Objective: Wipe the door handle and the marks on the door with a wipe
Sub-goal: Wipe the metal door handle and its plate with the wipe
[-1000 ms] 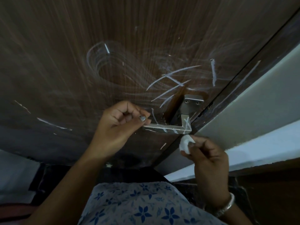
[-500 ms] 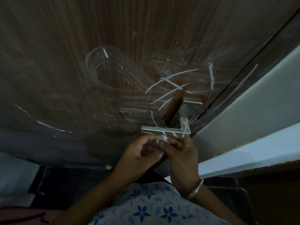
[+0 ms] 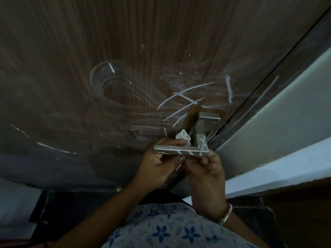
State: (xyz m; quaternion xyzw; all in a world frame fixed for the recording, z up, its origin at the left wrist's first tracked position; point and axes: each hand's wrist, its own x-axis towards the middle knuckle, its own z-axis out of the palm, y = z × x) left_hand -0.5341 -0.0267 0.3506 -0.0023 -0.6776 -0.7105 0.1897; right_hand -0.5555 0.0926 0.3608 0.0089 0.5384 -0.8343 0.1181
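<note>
The door handle (image 3: 179,150) hides the lower part of the wipe (image 3: 182,136) and some fingers of the left hand (image 3: 157,167); what the right hand (image 3: 207,176) grips cannot be told.

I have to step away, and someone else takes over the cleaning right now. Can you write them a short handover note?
Left hand: fingers hooked over the door handle, pinching the wipe behind it.
Right hand: fingers curled just under the handle, near its bend. Whether it holds anything is unclear.
Done: faint smeared swirls on the door suggest some wiping.
Left: the white marks on the door above and to the left of the handle, and those on the handle itself.
</note>
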